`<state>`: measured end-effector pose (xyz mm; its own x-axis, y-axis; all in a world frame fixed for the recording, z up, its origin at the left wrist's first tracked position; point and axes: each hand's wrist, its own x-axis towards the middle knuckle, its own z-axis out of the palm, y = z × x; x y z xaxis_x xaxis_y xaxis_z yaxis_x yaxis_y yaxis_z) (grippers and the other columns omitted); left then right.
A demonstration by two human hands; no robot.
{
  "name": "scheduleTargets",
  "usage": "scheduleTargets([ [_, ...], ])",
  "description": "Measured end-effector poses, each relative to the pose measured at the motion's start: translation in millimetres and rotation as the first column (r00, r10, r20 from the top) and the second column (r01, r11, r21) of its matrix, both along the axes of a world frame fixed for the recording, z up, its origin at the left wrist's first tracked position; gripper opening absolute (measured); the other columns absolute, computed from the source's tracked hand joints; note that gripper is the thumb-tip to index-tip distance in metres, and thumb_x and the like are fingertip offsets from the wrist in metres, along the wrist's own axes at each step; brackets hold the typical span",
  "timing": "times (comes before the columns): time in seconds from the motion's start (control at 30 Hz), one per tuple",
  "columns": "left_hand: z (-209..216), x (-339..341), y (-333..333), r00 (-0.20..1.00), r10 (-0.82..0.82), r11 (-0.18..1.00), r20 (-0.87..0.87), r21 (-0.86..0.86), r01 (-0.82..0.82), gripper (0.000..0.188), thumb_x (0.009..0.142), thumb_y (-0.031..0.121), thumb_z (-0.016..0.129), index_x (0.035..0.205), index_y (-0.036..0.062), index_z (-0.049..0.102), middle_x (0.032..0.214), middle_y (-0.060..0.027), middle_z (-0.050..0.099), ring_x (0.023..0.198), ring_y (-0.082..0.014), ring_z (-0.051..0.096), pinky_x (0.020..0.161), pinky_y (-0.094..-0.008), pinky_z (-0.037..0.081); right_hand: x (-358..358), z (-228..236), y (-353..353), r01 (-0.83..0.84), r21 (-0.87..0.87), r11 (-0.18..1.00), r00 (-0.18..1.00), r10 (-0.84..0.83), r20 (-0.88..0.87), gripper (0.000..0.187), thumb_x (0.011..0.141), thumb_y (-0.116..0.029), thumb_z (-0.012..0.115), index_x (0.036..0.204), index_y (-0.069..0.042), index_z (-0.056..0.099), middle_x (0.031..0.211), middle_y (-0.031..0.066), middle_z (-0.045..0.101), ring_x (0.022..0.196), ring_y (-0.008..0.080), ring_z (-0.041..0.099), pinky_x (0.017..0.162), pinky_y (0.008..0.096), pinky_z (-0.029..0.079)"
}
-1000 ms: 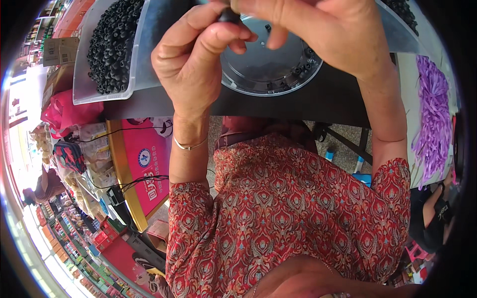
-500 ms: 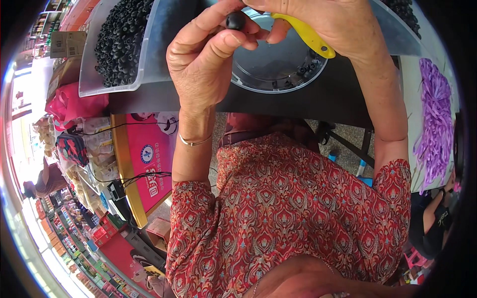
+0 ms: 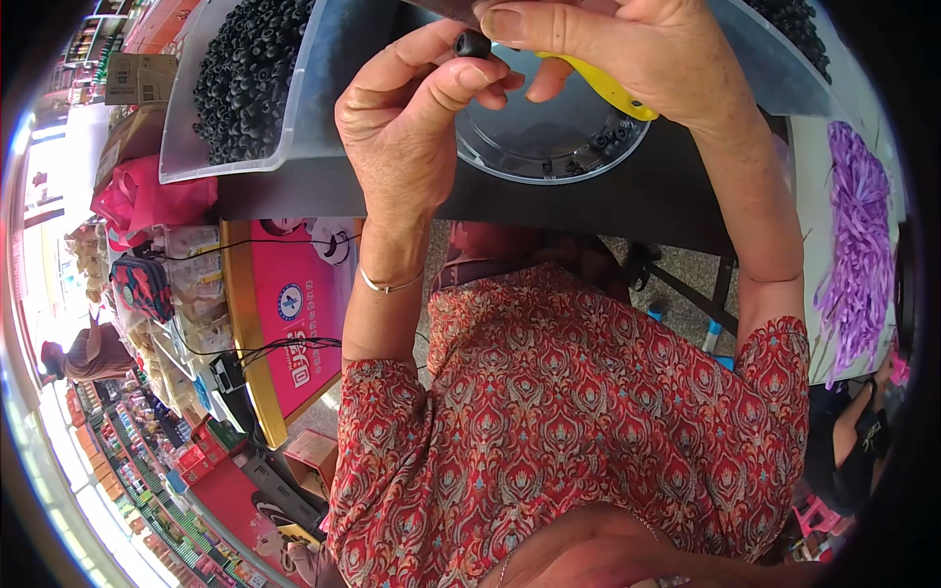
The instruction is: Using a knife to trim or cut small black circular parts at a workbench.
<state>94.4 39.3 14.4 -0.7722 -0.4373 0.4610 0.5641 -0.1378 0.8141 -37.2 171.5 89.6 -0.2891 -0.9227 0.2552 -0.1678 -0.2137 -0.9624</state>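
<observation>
Between the thumb and fingers of my left hand [image 3: 407,127] is a small black rubber ring [image 3: 472,44], its hole facing up and to the left. My right hand [image 3: 627,49] is closed round a knife with a yellow handle [image 3: 613,90]. The handle's holed end sticks out below my palm, and a flat dark blade [image 3: 441,8] shows at the top edge, close above the ring. My right thumb lies right beside the ring. Beneath both hands stands a round clear tub [image 3: 549,180] with a few black pieces [image 3: 613,139] in it.
A translucent bin [image 3: 279,167] full of black rings [image 3: 245,88] stands left on the dark table [image 3: 323,196]. Another translucent bin [image 3: 774,59] with black pieces is at the upper right. Purple strips [image 3: 858,245] lie on a pale surface to the right. A pink bag [image 3: 162,201] sits left.
The black ring has turned in my left fingers, so its hole now shows. My right hand has moved slightly left, bringing the thumb to the ring and more blade into view.
</observation>
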Motion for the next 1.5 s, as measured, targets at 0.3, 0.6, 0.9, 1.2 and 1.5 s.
scheduleTargets([
  [0.3, -3, -4, 1, 0.999, 0.021, 1.000, -0.041, 0.000, -0.021, 0.032, 0.082, -0.007, 0.065, 0.114, -0.0018, 0.062, 0.089, -0.0154, 0.069, 0.077, -0.0237, 0.069, 0.075, -0.0336, 0.058, -10, -9, -6, -0.029, 0.005, 1.000, 1.000, 0.029, -0.006, 0.023, 0.092, -0.006, 0.060, 0.111, 0.005, 0.063, 0.080, 0.0068, 0.067, 0.068, 0.0094, 0.065, 0.058, 0.0206, 0.055],
  [0.6, 11, 5, 7, 0.959, 0.262, 0.956, 0.108, -0.164, -0.243, 0.023, 0.082, -0.007, 0.066, 0.105, -0.0033, 0.065, 0.085, -0.0110, 0.068, 0.070, -0.0156, 0.066, 0.064, -0.0249, 0.056, -26, -33, -49, -0.475, -0.772, 0.422, 0.879, 0.266, -0.395, 0.021, 0.092, -0.006, 0.059, 0.109, 0.006, 0.062, 0.086, 0.0097, 0.066, 0.068, 0.0107, 0.065, 0.056, 0.0207, 0.054],
  [0.9, 19, 5, 10, 0.856, 0.489, 0.623, -0.167, -0.621, -0.476, 0.020, 0.076, 0.003, 0.071, 0.095, 0.0012, 0.066, 0.072, -0.0110, 0.062, 0.063, -0.0227, 0.062, 0.056, -0.0315, 0.048, -6, -21, 4, 0.133, 0.076, 0.988, 0.978, -0.118, -0.173, 0.027, 0.094, -0.007, 0.054, 0.120, -0.002, 0.060, 0.116, 0.0079, 0.064, 0.092, 0.0088, 0.062, 0.060, 0.0181, 0.050],
  [1.2, 11, 6, 4, 0.768, 0.626, 0.366, -0.135, -0.819, -0.442, 0.018, 0.073, 0.008, 0.069, 0.087, 0.0027, 0.058, 0.073, -0.0098, 0.056, 0.067, -0.0293, 0.058, 0.053, -0.0405, 0.046, -6, -31, -9, 0.101, 0.052, 0.994, 0.983, -0.091, -0.160, 0.027, 0.095, -0.007, 0.054, 0.121, -0.001, 0.059, 0.115, 0.0100, 0.064, 0.091, 0.0116, 0.064, 0.061, 0.0210, 0.053],
  [1.5, 5, 1, 1, 0.775, 0.557, 0.301, -0.299, -0.797, -0.524, 0.023, 0.073, 0.005, 0.065, 0.091, -0.0034, 0.055, 0.072, -0.0103, 0.052, 0.062, -0.0288, 0.056, 0.051, -0.0388, 0.045, -7, -43, -11, 0.106, 0.005, 0.994, 0.961, -0.101, -0.256, 0.027, 0.097, -0.008, 0.051, 0.121, -0.001, 0.058, 0.106, 0.0049, 0.065, 0.090, 0.0102, 0.063, 0.061, 0.0195, 0.051],
])
